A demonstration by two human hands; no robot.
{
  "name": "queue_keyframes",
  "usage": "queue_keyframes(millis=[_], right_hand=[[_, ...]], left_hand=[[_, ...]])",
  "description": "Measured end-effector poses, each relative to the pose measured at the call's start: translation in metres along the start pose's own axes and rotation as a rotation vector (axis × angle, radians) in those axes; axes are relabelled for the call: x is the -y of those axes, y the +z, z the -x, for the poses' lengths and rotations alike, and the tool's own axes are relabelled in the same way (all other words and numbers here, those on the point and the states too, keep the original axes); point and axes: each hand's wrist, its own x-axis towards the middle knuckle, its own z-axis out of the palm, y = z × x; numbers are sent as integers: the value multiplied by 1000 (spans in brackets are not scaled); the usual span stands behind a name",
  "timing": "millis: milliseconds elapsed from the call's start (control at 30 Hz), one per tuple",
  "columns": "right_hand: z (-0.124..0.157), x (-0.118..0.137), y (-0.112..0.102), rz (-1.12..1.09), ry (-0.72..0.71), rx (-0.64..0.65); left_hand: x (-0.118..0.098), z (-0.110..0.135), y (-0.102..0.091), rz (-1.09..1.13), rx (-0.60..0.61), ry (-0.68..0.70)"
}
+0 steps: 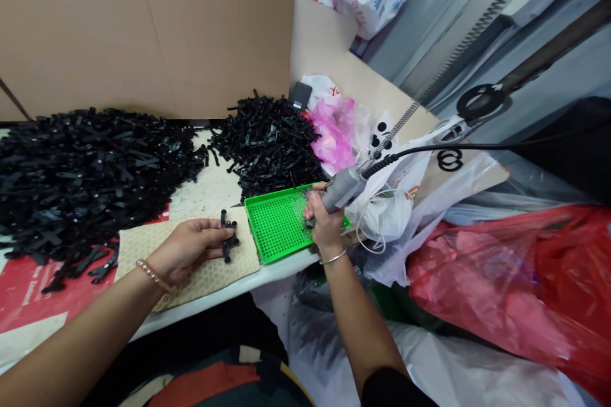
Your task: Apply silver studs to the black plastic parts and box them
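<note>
Between the fingertips and thumb of my left hand (200,245) is a small black plastic bracket (229,238) with several arms. It is held over a beige textured mat (143,245). My right hand (323,219) wraps around a grey electric screwdriver (341,189), whose cable runs off to the right. The tool points down over the right part of a green perforated tray (279,222), where small metallic screws (310,200) are scattered. The tool's tip is partly hidden by my fingers.
A large heap of black plastic parts (90,172) spreads over the table's left, and a smaller heap (272,140) sits behind the tray. A coiled spring (396,130) hangs near the screwdriver. Pink plastic (334,130), white bags and red bags (515,292) crowd the right.
</note>
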Motion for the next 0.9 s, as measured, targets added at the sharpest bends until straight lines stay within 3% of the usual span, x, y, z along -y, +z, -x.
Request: queue_keyframes(millis=[700,900], right_hand=[[2,-2,-1,42,9,12],[-2,25,13,-118,-15,-37]], left_hand=[[0,0,0,21,13,-8],[1,-1,0,23,44,15]])
